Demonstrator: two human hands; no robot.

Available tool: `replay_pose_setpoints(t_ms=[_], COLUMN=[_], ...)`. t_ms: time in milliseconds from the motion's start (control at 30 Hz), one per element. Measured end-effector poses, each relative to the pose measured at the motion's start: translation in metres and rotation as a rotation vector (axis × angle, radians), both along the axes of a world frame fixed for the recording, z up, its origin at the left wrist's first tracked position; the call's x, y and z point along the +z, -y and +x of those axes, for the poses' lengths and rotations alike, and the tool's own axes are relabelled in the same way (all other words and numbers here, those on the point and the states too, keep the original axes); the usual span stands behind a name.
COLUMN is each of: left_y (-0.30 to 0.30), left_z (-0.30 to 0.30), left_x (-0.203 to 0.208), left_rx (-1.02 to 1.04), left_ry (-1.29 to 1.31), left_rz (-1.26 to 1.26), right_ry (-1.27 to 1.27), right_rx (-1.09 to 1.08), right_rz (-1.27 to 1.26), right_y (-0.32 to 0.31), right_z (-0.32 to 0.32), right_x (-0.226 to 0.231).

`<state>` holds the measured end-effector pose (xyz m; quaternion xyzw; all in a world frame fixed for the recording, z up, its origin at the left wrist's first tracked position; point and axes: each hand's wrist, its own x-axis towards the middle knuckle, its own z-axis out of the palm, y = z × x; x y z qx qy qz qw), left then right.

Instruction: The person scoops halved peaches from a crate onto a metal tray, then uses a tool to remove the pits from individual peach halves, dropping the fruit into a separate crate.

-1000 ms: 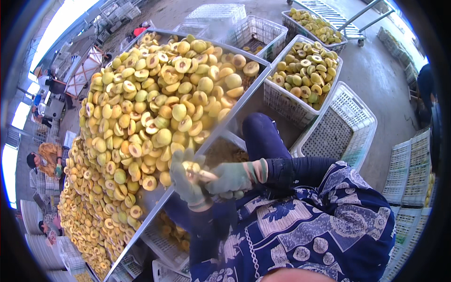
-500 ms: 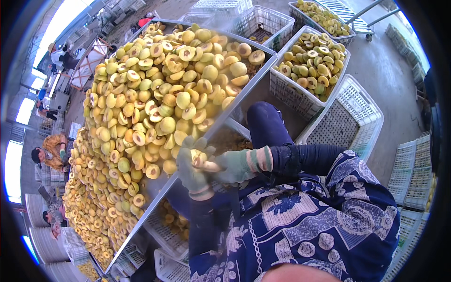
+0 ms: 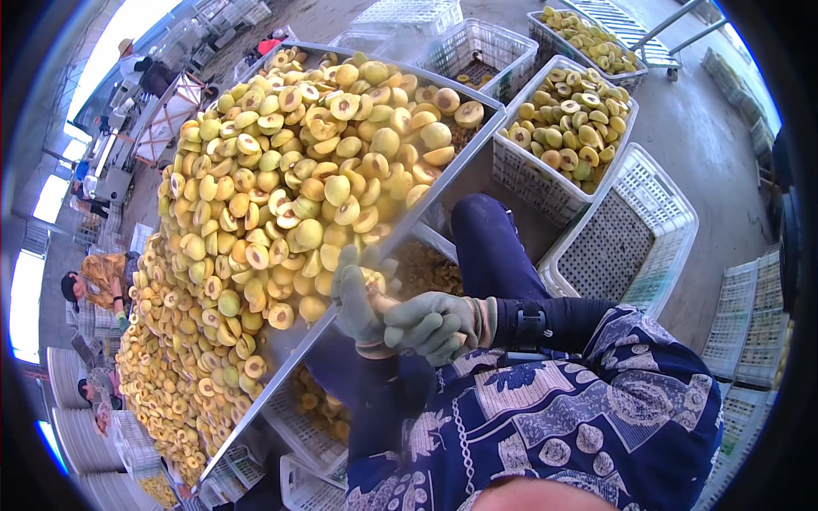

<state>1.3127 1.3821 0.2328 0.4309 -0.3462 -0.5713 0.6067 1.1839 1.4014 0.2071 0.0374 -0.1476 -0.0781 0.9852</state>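
My gloved left hand (image 3: 358,308) is closed round a yellow apricot half (image 3: 373,278) at the near edge of the metal table. Beside it, my gloved right hand (image 3: 436,325) grips a tool with a pale, rounded handle (image 3: 383,302). One end of the handle reaches to the fruit, and its other end pokes out below my right fingers. The tool's working tip is hidden. A big heap of halved yellow apricots (image 3: 281,196), some showing brown pit hollows, fills the table (image 3: 426,194) just beyond my hands.
A crate of apricot halves (image 3: 545,183) stands to the right, with a white crate (image 3: 673,230) nearer me. Under the table edge sits another crate with fruit (image 3: 294,426). A person in orange-brown (image 3: 104,279) works across the heap. Stacked crates (image 3: 750,298) line the far right.
My right hand has turned and its fingers now wrap the tool's handle, close against my left hand. The left hand stays near the table edge with the fruit. The view has shifted slightly.
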Motion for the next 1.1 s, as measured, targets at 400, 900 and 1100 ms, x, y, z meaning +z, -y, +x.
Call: replay_pose_setpoints(t_ms=[400,900,1100], left_y=[-0.032,0.034,0.032], left_z=[0.111,0.174,0.192], left_x=[-0.025,-0.043,-0.057], left_rx=[0.439,0.065,0.197], left_ry=[0.269,1.723,0.994], left_rz=[-0.142,0.398,0.226], right_ry=[-0.487,-1.259,-1.264], right_rx=[-0.091,-0.166,-0.183], right_rz=[-0.076,-0.634,-0.677], right_y=[0.016,0.007,0.012], right_z=[-0.006,0.022,0.015], right_x=[-0.020,0.002,0.001])
